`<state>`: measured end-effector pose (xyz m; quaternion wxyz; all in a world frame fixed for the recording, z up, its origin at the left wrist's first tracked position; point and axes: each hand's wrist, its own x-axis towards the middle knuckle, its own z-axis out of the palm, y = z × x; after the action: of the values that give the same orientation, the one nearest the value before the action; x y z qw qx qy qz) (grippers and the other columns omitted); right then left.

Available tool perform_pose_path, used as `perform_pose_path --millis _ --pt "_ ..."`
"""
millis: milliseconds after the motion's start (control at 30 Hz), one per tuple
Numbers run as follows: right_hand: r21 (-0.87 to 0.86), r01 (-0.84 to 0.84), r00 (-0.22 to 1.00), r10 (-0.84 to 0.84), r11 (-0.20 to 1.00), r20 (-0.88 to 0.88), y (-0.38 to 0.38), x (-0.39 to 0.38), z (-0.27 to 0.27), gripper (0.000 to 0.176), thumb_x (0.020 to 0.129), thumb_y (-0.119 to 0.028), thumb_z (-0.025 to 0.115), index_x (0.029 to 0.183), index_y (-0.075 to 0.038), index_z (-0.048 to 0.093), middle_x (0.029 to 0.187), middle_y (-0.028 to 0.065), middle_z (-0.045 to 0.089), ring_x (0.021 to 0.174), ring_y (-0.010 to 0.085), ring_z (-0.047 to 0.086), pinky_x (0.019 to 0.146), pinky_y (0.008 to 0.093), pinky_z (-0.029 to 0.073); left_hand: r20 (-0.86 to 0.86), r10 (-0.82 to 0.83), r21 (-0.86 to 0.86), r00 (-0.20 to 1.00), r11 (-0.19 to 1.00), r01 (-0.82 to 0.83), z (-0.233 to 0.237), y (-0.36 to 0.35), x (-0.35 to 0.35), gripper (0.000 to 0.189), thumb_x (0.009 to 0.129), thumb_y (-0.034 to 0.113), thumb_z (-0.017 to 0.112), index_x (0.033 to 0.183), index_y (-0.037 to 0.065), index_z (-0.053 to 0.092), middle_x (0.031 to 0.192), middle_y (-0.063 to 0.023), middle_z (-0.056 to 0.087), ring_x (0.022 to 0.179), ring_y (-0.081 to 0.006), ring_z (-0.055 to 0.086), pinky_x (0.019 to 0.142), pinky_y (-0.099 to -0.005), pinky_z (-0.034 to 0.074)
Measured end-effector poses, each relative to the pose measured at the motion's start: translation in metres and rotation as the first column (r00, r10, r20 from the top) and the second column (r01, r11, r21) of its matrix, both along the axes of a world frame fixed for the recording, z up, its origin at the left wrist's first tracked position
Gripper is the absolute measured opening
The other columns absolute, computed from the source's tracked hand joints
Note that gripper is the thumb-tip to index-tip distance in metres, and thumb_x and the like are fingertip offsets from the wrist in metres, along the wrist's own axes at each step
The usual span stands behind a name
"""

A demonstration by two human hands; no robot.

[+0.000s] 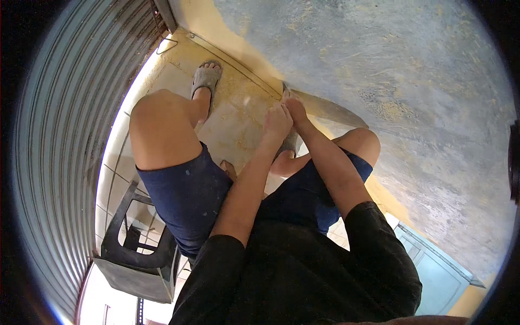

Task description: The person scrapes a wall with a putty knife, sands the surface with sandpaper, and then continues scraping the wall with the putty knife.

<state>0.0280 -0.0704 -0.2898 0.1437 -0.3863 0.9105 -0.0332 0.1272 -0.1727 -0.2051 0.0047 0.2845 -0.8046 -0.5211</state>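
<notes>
My left hand (278, 123) and my right hand (295, 110) are close together near the base of the wall, above one sandal (291, 142). The fingers of both hands are curled in, and they seem to touch something small at the wall edge that I cannot make out. The other foot, in a grey sandal (207, 77), rests on the dusty tiled floor (230, 127).
A grey and yellow plastered wall (390, 81) rises on the right. Corrugated metal (65, 135) stands on the left. A dark plastic stool (135, 265) is at the lower left. A light blue door (433, 271) shows at the lower right.
</notes>
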Motion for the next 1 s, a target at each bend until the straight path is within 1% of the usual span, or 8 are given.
perform_pose_path --millis 100,167,300,400,467,567,667,1000 --pt "0.045 -0.080 0.996 0.082 0.996 -0.030 -0.008 -0.005 -0.004 0.025 0.079 -0.023 0.056 0.082 0.001 0.063 0.079 0.0216 0.063 0.081 0.0392 0.063 0.070 0.0475 0.048 0.036 0.041 -0.054 0.999 0.998 -0.039 -0.006 0.000 -0.005 0.030 0.094 0.022 0.043 0.095 -0.005 0.059 0.083 -0.0286 0.064 0.082 -0.0447 0.064 0.071 -0.0497 0.053" --pt "-0.024 0.115 0.993 -0.115 0.993 -0.007 -0.021 0.000 0.016 0.028 0.080 -0.023 0.055 0.090 0.003 0.061 0.081 0.0236 0.062 0.082 0.0396 0.063 0.071 0.0478 0.048 0.040 0.030 0.016 0.999 0.999 -0.031 -0.006 -0.003 -0.008 0.030 0.094 0.021 0.043 0.094 -0.005 0.059 0.081 -0.0283 0.064 0.080 -0.0448 0.064 0.069 -0.0500 0.052" --pt "0.002 0.100 0.994 -0.099 0.995 -0.055 -0.015 0.003 0.011 0.037 0.082 -0.023 0.055 0.102 0.007 0.055 0.082 0.0250 0.062 0.083 0.0405 0.062 0.073 0.0476 0.048 -0.004 0.020 -0.055 1.000 0.998 -0.020 -0.005 0.001 -0.003 0.031 0.094 0.020 0.042 0.096 -0.006 0.059 0.084 -0.0291 0.064 0.081 -0.0447 0.064 0.070 -0.0504 0.052" --pt "0.056 -0.007 0.999 0.009 0.998 -0.034 -0.007 0.009 0.018 0.034 0.085 -0.016 0.053 0.109 0.007 0.050 0.090 0.0225 0.064 0.090 0.0322 0.066 0.073 0.0389 0.054 0.026 -0.099 -0.127 0.995 0.987 0.102 -0.009 0.010 0.003 0.030 0.095 0.021 0.042 0.097 -0.004 0.060 0.094 -0.0271 0.062 0.085 -0.0408 0.062 0.075 -0.0476 0.050" --pt "-0.017 -0.042 0.971 0.037 0.999 -0.238 -0.008 0.008 0.021 0.042 0.085 -0.017 0.053 0.117 0.009 0.049 0.095 0.0239 0.063 0.093 0.0336 0.065 0.077 0.0407 0.053 0.025 -0.105 -0.091 0.994 0.990 0.107 -0.006 0.009 0.001 0.031 0.095 0.020 0.041 0.101 -0.005 0.058 0.099 -0.0256 0.061 0.087 -0.0399 0.061 0.077 -0.0464 0.050" --pt "0.199 -0.001 0.998 -0.012 0.980 0.064 -0.012 0.006 0.028 0.042 0.084 -0.018 0.053 0.115 0.009 0.048 0.097 0.0242 0.062 0.092 0.0360 0.064 0.078 0.0439 0.052 0.064 -0.159 -0.095 0.985 0.982 0.164 -0.031 0.014 -0.002 0.033 0.096 0.021 0.040 0.106 -0.006 0.057 0.101 -0.0249 0.061 0.089 -0.0404 0.061 0.080 -0.0463 0.049" --pt "0.181 0.062 0.998 -0.065 0.981 0.006 -0.026 0.006 0.035 0.040 0.083 -0.019 0.054 0.111 0.011 0.049 0.095 0.0251 0.063 0.093 0.0378 0.064 0.079 0.0465 0.051 -0.119 -0.064 -0.209 0.991 0.977 0.038 -0.056 0.016 -0.006 0.033 0.094 0.021 0.041 0.097 -0.006 0.059 0.088 -0.0307 0.063 0.084 -0.0451 0.064 0.074 -0.0511 0.051" --pt "0.082 -0.036 0.999 0.035 0.996 0.014 -0.008 0.005 0.024 0.033 0.082 -0.017 0.055 0.101 0.009 0.052 0.087 0.0255 0.062 0.080 0.0398 0.065 0.067 0.0448 0.052 0.063 0.058 -0.001 0.996 0.998 -0.058 -0.008 0.006 -0.002 0.033 0.092 0.023 0.045 0.090 -0.006 0.061 0.083 -0.0282 0.065 0.080 -0.0433 0.065 0.071 -0.0497 0.052"
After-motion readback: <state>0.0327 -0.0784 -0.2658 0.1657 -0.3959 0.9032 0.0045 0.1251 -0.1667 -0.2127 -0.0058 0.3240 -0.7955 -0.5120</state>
